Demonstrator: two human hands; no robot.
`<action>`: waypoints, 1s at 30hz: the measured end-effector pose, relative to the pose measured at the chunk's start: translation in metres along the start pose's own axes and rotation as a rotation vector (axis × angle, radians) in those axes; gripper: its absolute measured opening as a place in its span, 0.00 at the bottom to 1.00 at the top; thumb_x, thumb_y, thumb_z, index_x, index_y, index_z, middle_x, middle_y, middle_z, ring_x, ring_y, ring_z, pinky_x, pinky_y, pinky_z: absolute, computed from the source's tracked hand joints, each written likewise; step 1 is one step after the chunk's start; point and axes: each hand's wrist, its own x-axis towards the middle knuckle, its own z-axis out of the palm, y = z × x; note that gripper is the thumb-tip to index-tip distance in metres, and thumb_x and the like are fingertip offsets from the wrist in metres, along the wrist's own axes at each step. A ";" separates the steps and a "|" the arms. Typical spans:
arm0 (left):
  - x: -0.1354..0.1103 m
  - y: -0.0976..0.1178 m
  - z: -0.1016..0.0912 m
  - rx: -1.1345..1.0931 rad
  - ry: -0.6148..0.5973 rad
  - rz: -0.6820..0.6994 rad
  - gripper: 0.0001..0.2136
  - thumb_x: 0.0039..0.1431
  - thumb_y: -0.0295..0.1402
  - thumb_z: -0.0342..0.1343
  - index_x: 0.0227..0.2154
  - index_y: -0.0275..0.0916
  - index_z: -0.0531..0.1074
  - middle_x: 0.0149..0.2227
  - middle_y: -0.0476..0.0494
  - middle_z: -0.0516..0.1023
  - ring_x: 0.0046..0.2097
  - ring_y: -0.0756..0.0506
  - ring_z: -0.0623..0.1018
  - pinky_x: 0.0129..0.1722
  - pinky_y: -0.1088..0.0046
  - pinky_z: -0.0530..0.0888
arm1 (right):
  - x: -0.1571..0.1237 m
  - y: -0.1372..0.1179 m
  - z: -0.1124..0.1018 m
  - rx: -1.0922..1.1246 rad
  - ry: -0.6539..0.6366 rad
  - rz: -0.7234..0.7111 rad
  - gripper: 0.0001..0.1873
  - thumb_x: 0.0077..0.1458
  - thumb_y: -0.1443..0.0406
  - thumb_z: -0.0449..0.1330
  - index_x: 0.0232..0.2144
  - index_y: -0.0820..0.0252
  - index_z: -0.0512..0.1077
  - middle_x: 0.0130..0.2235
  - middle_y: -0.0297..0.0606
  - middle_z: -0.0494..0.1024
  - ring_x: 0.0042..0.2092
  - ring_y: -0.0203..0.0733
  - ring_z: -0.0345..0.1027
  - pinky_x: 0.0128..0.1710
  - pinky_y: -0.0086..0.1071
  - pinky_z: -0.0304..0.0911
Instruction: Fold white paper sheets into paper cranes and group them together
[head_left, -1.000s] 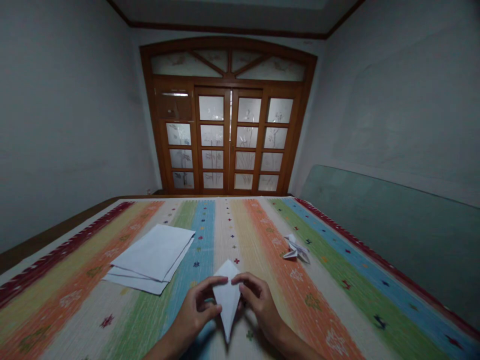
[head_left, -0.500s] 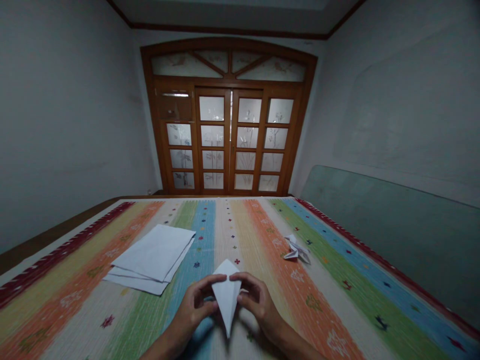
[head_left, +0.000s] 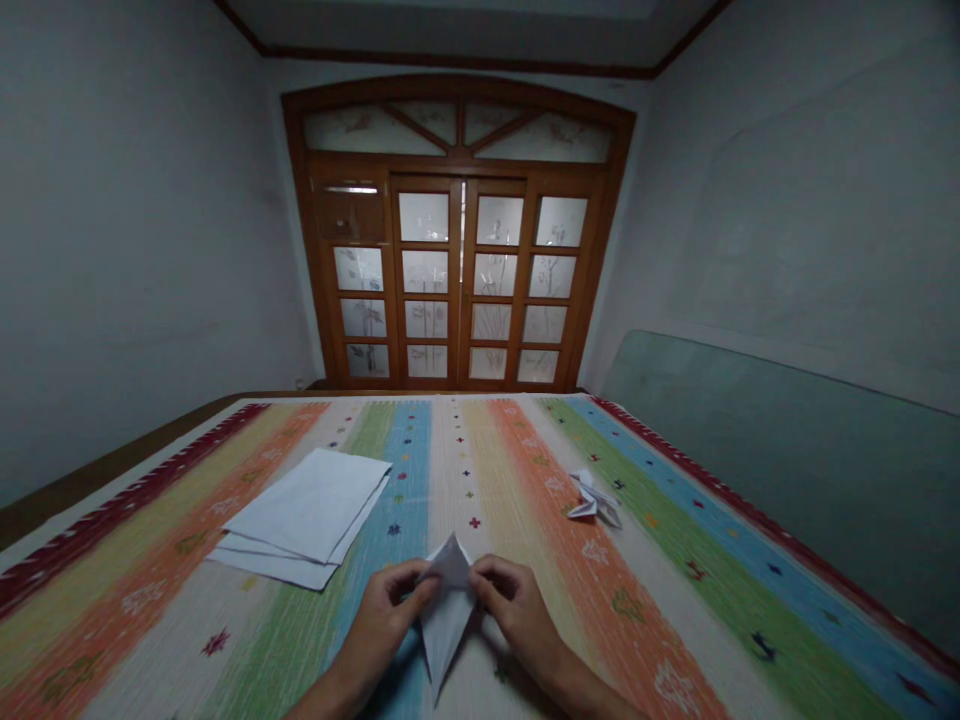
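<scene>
A person's hands meet on either side of a folded paper, held at the near middle of a bench spread with a striped cloth. The left hand, its forearm slanting in from the lower left, is nearly closed, thumb and forefinger pinching the paper's left edge. The right hand mirrors it from the lower right, fingers curled inward, thumb and forefinger together on the right edge. The paper, kite-shaped, points its long, narrow tip toward the person; whether that tip touches the cloth cannot be told. White sheets lie overlapping beyond the left hand, and a small paper figure rests beyond the right.
</scene>
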 end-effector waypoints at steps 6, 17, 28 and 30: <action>0.000 0.002 0.004 0.011 0.074 -0.006 0.23 0.50 0.54 0.67 0.34 0.36 0.83 0.30 0.43 0.84 0.36 0.39 0.80 0.36 0.69 0.74 | -0.001 -0.003 0.005 0.002 0.100 0.017 0.20 0.46 0.49 0.71 0.26 0.60 0.76 0.26 0.36 0.76 0.29 0.42 0.70 0.30 0.31 0.65; -0.010 0.001 0.008 -0.006 0.091 0.029 0.22 0.55 0.49 0.66 0.46 0.39 0.77 0.31 0.45 0.84 0.32 0.43 0.81 0.29 0.74 0.73 | -0.005 -0.002 0.008 0.076 0.020 0.040 0.19 0.47 0.57 0.71 0.40 0.56 0.73 0.30 0.34 0.77 0.33 0.41 0.72 0.29 0.28 0.65; -0.008 0.002 0.006 0.001 0.081 0.057 0.23 0.51 0.51 0.67 0.43 0.39 0.81 0.43 0.38 0.84 0.46 0.36 0.82 0.43 0.67 0.78 | -0.005 -0.003 0.009 0.049 0.085 -0.010 0.17 0.47 0.57 0.71 0.38 0.56 0.74 0.30 0.35 0.77 0.32 0.42 0.72 0.29 0.29 0.67; -0.008 0.001 0.008 -0.016 0.075 0.042 0.23 0.50 0.50 0.68 0.44 0.39 0.80 0.44 0.38 0.84 0.45 0.37 0.82 0.41 0.68 0.78 | -0.005 -0.003 0.008 0.047 0.087 -0.017 0.17 0.48 0.57 0.71 0.38 0.56 0.74 0.30 0.35 0.77 0.32 0.42 0.72 0.29 0.29 0.67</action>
